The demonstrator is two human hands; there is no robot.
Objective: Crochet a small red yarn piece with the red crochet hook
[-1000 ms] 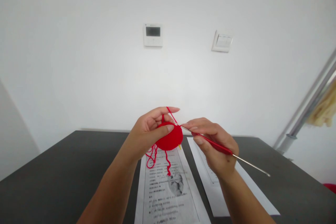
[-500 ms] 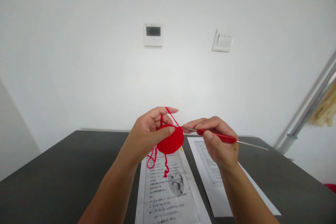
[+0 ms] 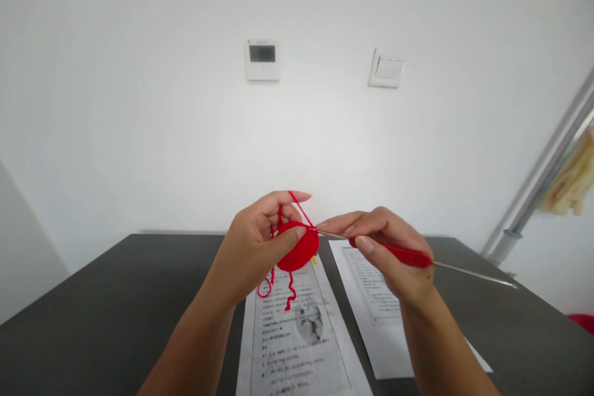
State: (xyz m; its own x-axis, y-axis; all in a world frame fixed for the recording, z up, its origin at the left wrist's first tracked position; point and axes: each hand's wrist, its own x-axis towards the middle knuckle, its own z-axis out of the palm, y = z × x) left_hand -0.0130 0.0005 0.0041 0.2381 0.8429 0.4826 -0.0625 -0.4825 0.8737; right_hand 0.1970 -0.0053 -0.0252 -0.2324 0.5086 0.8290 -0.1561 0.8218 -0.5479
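Note:
A round red crochet piece (image 3: pixel 298 252) is pinched between the thumb and fingers of my left hand (image 3: pixel 265 229). Red yarn (image 3: pixel 302 209) runs over my raised left index finger and down to the piece's upper right edge. My right hand (image 3: pixel 394 250) grips a crochet hook (image 3: pixel 413 256) by its red handle, with a thin metal shaft at each end. The hook's left tip meets the edge of the piece; the exact stitch is too small to tell. A curly yarn tail (image 3: pixel 291 291) hangs below, and a small yellow marker (image 3: pixel 314 260) pokes out at the lower right edge.
Two printed sheets lie on the dark table: one sheet (image 3: pixel 278 377) under the crochet work, another sheet (image 3: pixel 385 352) beneath my right forearm. On the white wall are a thermostat panel (image 3: pixel 262 60) and a switch (image 3: pixel 387 68). A metal pole (image 3: pixel 547 179) stands at right.
The hook has turned and its rear shaft now reaches farther right and lower. My right fingertips are closer to the crochet piece. The whole view has shifted slightly.

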